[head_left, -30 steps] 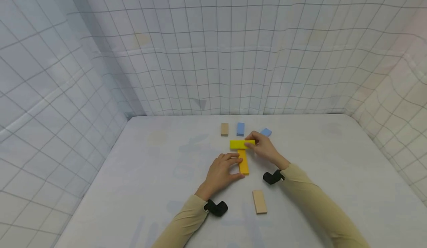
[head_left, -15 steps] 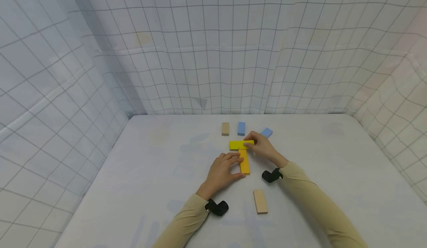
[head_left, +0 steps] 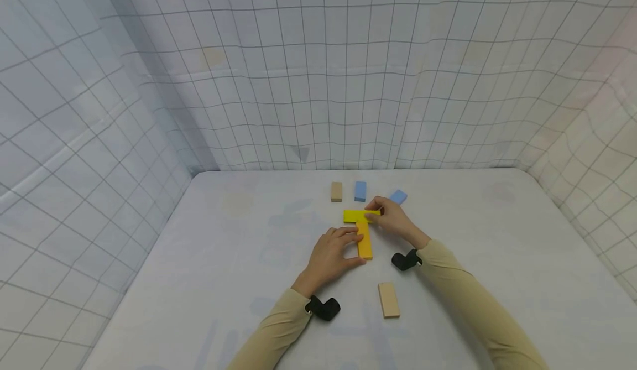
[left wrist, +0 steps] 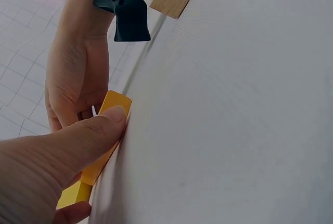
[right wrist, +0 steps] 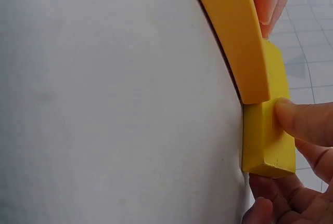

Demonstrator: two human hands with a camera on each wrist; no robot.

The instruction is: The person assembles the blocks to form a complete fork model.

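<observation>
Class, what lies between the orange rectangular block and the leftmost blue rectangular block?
A yellow rectangular block lies crosswise between the orange block and that blue block, then bare white tabletop; the head view shows this.

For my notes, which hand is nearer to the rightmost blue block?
Right. The right hand is just in front of the blue block; the left hand is farther left.
</observation>
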